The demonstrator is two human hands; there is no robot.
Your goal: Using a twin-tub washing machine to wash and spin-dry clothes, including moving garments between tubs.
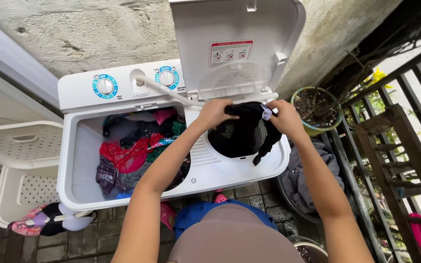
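Nearest, pink sandals [167, 213] on wet brick floor [249, 192], a laundry basket [23, 187] at far left, a basin [313, 182] of grey cloth at right. Above these, a twin-tub washer [74, 160]: wash tub [132, 151] packed with mixed clothes. Over the round spin tub [230, 143], left hand [215, 113] and right hand [284, 117], both closed tight on a black garment [247, 127] stretched between them, one end dangling over the rim. Beyond, dials [105, 86], raised lid [235, 48], plant pot [316, 108], concrete wall [74, 34].
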